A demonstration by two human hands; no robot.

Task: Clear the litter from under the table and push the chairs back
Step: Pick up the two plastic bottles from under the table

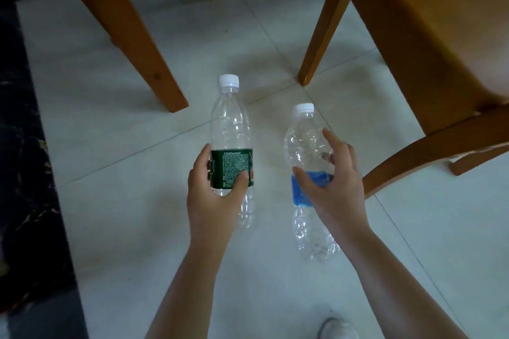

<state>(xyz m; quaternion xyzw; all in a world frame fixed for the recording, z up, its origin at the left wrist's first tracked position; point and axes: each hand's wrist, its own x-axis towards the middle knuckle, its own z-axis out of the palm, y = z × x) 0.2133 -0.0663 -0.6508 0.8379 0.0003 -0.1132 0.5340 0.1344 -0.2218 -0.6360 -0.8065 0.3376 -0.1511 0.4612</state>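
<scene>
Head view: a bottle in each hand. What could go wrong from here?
1. The blue-label bottle is crumpled; the right hand may buckle it and slip.
2. The curved chair rail is close to that hand; lifting could knock it.
3. With the left hand on the green-label bottle, neither is free for chairs.

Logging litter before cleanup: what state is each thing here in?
green-label bottle: capped, empty, gripped by left hand
blue-label bottle: capped, empty, crumpled, gripped by right hand
left hand: curled round green-label bottle
right hand: curled round blue-label bottle
wooden chair: standing upright
</scene>
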